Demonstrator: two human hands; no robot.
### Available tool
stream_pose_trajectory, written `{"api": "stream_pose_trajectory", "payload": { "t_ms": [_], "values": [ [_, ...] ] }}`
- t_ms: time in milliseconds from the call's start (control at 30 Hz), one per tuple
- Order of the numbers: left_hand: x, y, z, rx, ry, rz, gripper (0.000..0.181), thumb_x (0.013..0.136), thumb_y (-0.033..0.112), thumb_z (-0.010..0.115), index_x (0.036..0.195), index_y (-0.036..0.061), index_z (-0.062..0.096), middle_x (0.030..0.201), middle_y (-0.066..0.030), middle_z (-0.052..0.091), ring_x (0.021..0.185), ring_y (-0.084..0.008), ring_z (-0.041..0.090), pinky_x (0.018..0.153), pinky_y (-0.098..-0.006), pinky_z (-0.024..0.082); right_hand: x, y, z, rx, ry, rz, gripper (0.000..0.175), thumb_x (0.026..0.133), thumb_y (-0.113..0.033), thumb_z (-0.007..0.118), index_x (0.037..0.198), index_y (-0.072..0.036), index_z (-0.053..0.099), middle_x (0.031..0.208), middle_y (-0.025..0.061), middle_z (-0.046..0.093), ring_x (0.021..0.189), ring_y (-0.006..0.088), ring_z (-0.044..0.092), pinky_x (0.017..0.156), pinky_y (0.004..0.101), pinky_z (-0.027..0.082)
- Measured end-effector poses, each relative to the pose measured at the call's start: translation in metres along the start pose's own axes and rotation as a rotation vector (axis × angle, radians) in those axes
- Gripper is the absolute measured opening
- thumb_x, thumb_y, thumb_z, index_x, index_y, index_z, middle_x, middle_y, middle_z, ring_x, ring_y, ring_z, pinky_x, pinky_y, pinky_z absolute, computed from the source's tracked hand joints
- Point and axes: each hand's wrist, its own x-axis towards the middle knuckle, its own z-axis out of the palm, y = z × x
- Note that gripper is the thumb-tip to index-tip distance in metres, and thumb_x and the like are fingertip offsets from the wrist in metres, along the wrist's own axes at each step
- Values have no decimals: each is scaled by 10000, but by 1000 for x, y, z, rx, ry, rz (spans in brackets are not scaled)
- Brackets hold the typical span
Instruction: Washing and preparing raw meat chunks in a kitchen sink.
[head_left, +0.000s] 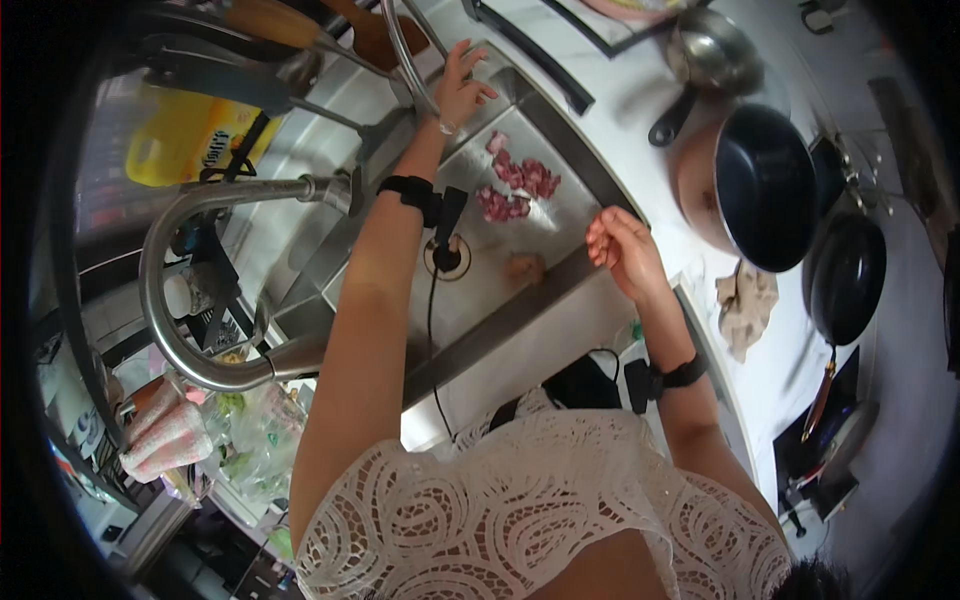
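My left hand (461, 88) reaches over the far corner of the stainless steel sink (574, 154), its fingers apart and holding nothing. A thin curved metal tube (407, 64) passes beside its wrist. Several pieces of raw red meat (525, 176) lie on the sink bottom, between my two hands. Closer to me are the drain (456, 271), partly covered by a dark strap end on my left wrist, and a blurred pale brown lump (525, 268). Above the sink's right rim is my right hand (624, 251), fingers curled in, with nothing visible in it.
A gooseneck faucet (154, 300) arches at left, below hanging utensils (217, 82). On the right counter are a small steel saucepan (709, 49), a deep dark-lined pot (769, 187), a frying pan (847, 281) and a beige cloth (748, 307). Plastic bags (262, 435) lie lower left.
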Motion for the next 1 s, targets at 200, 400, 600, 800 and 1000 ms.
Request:
{"api": "stream_pose_trajectory", "payload": {
  "t_ms": [200, 400, 600, 800, 1000],
  "values": [
    [-85, -56, 9, 175, -83, -100, 678, 737, -129, 375, 1340, 156, 250, 1345, -92, 339, 817, -159, 579, 653, -268, 449, 28, 17, 26, -76, -13, 97, 127, 868, -153, 479, 878, -35, 524, 756, 41, 567, 613, 105, 543, 544, 217, 442],
    [-246, -92, 20, 319, 42, -380, 440, 704, -48, 472, 1124, 74, 519, 1111, -138, 542, 872, -245, 566, 725, -331, 457, 139, 55, 44, -139, 32, 208, 141, 836, -109, 482, 935, -17, 522, 816, 63, 562, 677, 152, 552, 591, 270, 489],
    [-293, -134, -7, 512, 162, -630, 327, 713, -1, 505, 1027, 60, 571, 1015, -195, 558, 923, -339, 545, 795, -384, 455, 204, 101, 74, -203, 19, 388, 118, 843, -132, 490, 822, -29, 544, 739, 55, 558, 665, 181, 562, 625, 302, 492],
    [-251, -148, 15, 755, -6, -745, 330, 737, 37, 533, 1065, 75, 547, 1122, -211, 453, 973, -334, 529, 827, -393, 464, 212, 110, 82, -240, 99, 408, 141, 855, -142, 466, 807, -32, 541, 715, 63, 554, 641, 178, 557, 622, 312, 497],
    [-235, -177, 32, 853, -73, -755, 249, 767, 98, 545, 1014, 73, 557, 1194, -193, 401, 987, -338, 520, 834, -405, 460, 219, 107, 87, -251, 82, 390, 160, 860, -148, 456, 803, -16, 525, 723, 77, 554, 656, 186, 564, 627, 316, 505]
  ]
}}
